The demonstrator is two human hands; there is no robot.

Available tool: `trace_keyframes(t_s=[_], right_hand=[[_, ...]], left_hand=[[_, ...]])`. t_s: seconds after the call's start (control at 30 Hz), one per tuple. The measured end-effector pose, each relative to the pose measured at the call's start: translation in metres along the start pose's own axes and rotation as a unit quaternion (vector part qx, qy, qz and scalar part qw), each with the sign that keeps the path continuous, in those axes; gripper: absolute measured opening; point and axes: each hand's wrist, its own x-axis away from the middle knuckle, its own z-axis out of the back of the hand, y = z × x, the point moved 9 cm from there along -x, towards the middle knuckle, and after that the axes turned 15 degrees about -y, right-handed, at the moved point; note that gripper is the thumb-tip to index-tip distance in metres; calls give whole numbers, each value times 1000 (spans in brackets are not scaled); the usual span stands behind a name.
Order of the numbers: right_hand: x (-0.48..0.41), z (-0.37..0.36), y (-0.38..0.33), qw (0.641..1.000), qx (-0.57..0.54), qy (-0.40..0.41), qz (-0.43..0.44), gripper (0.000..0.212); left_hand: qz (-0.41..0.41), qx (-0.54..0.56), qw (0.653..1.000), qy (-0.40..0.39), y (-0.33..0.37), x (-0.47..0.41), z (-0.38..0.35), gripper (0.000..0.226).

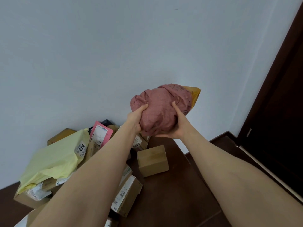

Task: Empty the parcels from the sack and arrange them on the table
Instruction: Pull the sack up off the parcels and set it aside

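At far left, on the dark wooden surface [172,202] against the pale wall [98,54], a heap of parcels: on top, a pale yellow mailer [54,158] with a white label, draped over a brown carton [29,200] and other boxes. Just right of it, a pink mailer [101,134], tilted, with its white label facing out. Lower down, a long labelled carton [127,195] lying beside the left forearm. Next, the left hand [135,120], raised above the heap, thumb and fingers curled into the left side of a crumpled reddish-pink sack [159,108], gripping the fabric. Below, just beside the heap's right edge, a small plain cardboard box [152,160] resting on the surface. Sack itself held up in front of the wall, bunched into a ball between both hands, clear of the surface. Right hand [176,126] cupped under and around the sack's right side, thumb pressed into the fabric, fingers wrapped beneath. Past it, an orange-yellow plastic corner [195,94] sticking out at the bundle's upper right. At far right, a dark door [278,112].
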Motion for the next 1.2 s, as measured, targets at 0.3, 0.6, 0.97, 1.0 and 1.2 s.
trace_keyframes(t_s=[0.3, 0.6, 0.97, 1.0, 1.2], right_hand=[[-36, 35, -12, 986, 29, 146, 75, 36], [-44, 76, -35, 939, -42, 274, 202, 53], [-76, 98, -45, 935, -54, 280, 214, 52], [-80, 102, -45, 935, -58, 280, 209, 52], [-106, 113, -47, 943, -82, 259, 191, 52]], left_hand=[[71, -123, 989, -30, 2, -19, 19, 84], [15, -509, 854, 107, 38, -61, 86, 38], [53, -812, 578, -55, -7, -107, 56, 83], [38, -820, 568, -66, -9, -112, 49, 83], [72, -892, 439, -77, -41, -149, 34, 111]])
